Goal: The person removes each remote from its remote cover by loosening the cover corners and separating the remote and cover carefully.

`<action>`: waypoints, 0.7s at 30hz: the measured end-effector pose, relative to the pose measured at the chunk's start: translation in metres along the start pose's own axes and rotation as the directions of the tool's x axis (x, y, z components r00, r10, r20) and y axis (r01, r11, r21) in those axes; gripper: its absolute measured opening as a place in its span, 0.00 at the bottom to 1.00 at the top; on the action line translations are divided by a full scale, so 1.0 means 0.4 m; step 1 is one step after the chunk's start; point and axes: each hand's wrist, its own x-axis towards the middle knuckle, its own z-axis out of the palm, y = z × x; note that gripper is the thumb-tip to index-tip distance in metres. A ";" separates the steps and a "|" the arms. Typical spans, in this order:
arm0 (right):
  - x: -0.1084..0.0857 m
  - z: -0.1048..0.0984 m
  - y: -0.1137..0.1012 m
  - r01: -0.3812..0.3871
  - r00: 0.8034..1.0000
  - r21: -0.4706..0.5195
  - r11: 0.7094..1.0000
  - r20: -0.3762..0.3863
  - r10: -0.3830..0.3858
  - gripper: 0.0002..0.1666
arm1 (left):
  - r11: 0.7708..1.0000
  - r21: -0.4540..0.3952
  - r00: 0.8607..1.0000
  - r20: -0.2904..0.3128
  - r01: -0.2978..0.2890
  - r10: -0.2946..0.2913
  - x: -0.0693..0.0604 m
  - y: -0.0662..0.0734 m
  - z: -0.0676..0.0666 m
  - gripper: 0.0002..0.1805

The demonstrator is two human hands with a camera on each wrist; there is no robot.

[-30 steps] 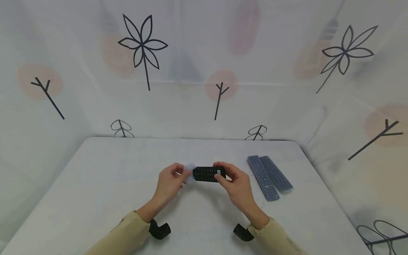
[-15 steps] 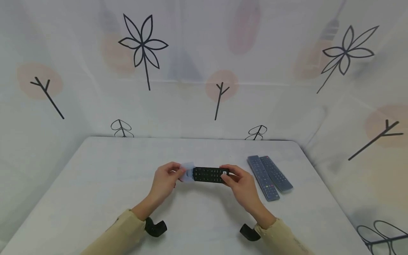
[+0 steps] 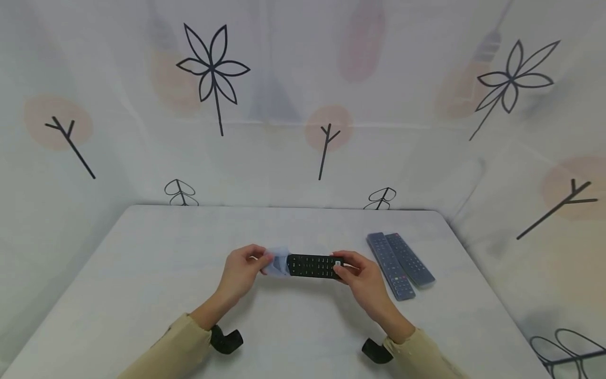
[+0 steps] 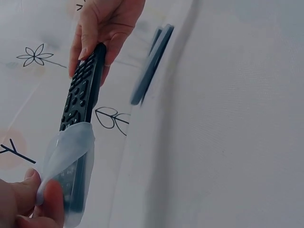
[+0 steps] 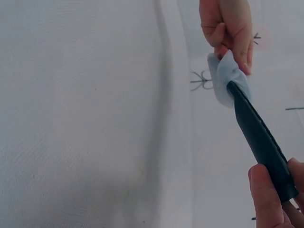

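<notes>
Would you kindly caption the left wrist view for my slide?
Left hand pinches the translucent cover around one end of a black remote; right hand holds the other.

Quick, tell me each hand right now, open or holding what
Left hand: closed, pinching the clear cover.
Right hand: closed, holding the black remote by its uncovered end.

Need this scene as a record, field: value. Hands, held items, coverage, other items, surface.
left hand: pinches translucent pale-blue plastic sleeve
right hand: grips black rectangular button remote
coverage: sleeve over the remote's left-hand end only; rest bare
held height: above white flat table
other items: one long blue-grey remote, another blue-grey remote beside it
location: table, right side
</notes>
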 end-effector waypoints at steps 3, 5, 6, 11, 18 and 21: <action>0.003 -0.001 0.006 0.000 1.000 0.004 1.000 0.001 0.000 0.18 | 1.000 0.020 1.000 -0.002 -0.002 0.002 0.000 -0.005 0.000 0.06; 0.005 -0.003 0.010 0.003 1.000 0.007 1.000 0.004 -0.003 0.18 | 1.000 0.027 1.000 -0.004 -0.002 0.002 0.000 -0.008 0.000 0.06; 0.007 -0.004 0.012 0.000 1.000 0.009 1.000 0.004 0.000 0.18 | 1.000 0.024 1.000 -0.005 -0.005 0.005 0.000 -0.009 0.000 0.06; 0.010 -0.011 0.016 -0.014 1.000 0.013 1.000 0.016 0.014 0.18 | 1.000 0.015 1.000 -0.010 -0.008 0.009 0.002 -0.017 -0.002 0.05; 0.013 -0.022 0.015 -0.031 0.999 0.033 0.999 0.040 0.029 0.19 | 1.000 0.024 1.000 -0.006 -0.002 0.002 -0.002 -0.017 -0.010 0.06; 0.016 -0.026 0.014 -0.030 0.999 0.028 0.999 0.036 0.029 0.19 | 1.000 0.031 1.000 -0.004 0.003 -0.003 -0.002 -0.015 -0.016 0.06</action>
